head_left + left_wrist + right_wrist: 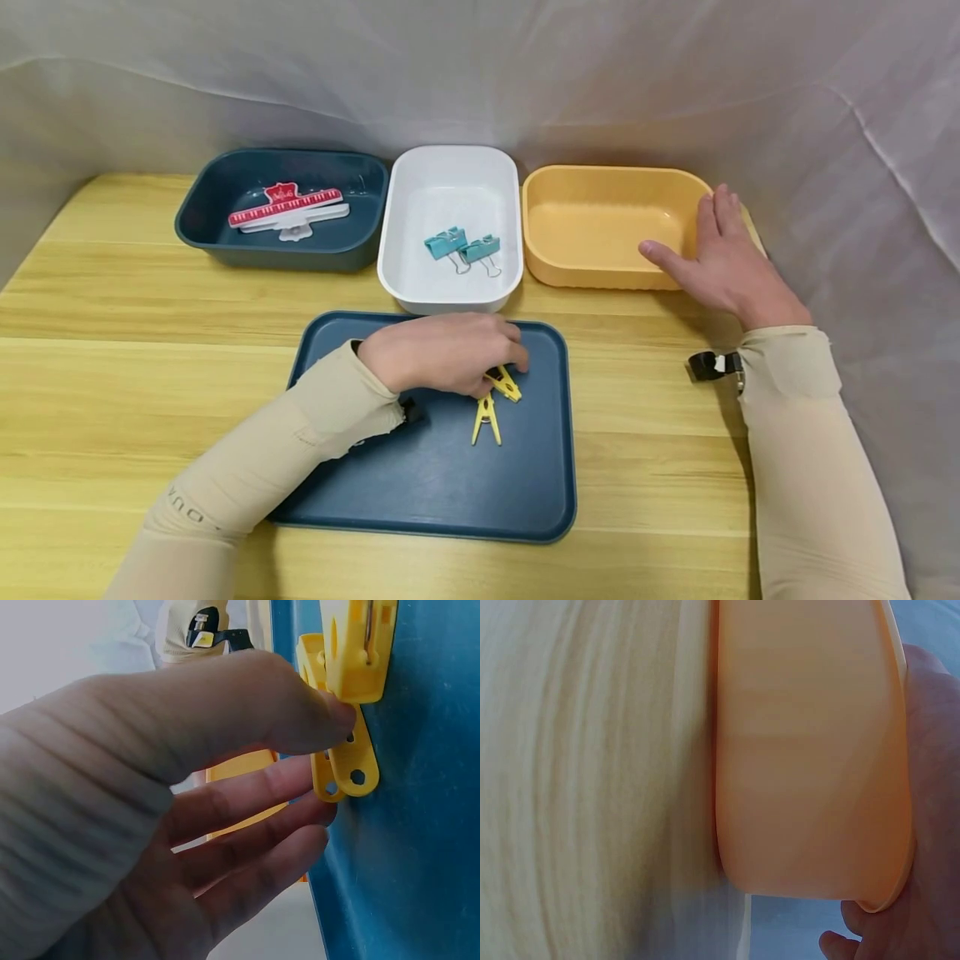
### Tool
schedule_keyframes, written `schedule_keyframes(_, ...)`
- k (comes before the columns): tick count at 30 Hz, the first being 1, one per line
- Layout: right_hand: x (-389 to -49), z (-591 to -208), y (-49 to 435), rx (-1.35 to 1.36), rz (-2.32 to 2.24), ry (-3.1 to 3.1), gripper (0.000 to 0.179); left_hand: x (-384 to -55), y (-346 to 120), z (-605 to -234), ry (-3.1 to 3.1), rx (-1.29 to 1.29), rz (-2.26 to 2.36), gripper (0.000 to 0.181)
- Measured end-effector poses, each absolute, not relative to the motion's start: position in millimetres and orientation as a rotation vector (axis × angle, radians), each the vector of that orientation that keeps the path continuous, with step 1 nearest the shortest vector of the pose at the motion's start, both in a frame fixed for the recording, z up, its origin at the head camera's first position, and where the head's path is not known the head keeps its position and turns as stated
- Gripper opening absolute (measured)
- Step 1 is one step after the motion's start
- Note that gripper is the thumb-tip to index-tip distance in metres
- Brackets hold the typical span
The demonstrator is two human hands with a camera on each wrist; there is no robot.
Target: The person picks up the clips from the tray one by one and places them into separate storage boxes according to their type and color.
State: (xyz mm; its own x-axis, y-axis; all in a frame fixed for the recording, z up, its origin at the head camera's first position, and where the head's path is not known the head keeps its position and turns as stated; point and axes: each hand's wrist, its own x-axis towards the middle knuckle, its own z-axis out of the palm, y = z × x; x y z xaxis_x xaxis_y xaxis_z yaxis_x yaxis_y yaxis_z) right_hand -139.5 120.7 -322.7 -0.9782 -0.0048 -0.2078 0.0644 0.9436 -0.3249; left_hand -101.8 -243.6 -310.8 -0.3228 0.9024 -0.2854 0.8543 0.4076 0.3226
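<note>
My left hand (450, 350) reaches over the blue tray (450, 492). In the left wrist view its thumb and index finger pinch the handle end of a yellow clothespin (354, 761); the other fingers (262, 862) spread loosely below. A second yellow clothespin (486, 419) lies on the tray, touching or very near the first. At the right, my right hand (731, 262) rests on the rim of the yellow bin (600, 277), its fingers fairly straight and the thumb reaching over the near edge. From the right wrist, the bin's outer wall (810, 750) fills much of the view.
A white bin (450, 296) behind the tray holds two teal binder clips (446, 242). Left of it, a dark blue bin (292, 258) contains a red-and-white bag clip (285, 207) and a white one (296, 227). Grey cloth (450, 75) hangs behind the wooden table (112, 400).
</note>
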Motion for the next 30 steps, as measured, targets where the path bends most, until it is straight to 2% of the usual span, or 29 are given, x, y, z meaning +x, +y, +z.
schedule_keyframes(30,-138.5,-321.6,120.8,0.019,-0.499,2.905,0.114,-99.5,-256.1,-320.3,2.329,1.507,0.268,0.012)
